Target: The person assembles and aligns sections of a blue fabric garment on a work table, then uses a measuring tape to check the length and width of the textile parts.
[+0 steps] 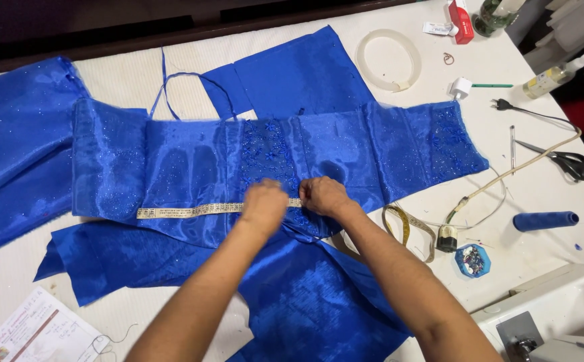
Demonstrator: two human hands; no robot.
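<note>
A shiny blue garment piece with a beaded, embroidered middle panel lies spread flat across the white table. A pale measuring tape is stretched along its lower edge. My left hand presses down on the tape near the garment's middle. My right hand pinches the tape right beside it; the rest of the tape loops off to the right.
More blue fabric lies at the left, back and front. To the right are scissors, a blue thread spool, a small box of pins, a cord, a clear tape ring, a spray bottle and a sewing machine. A sketch sheet lies front left.
</note>
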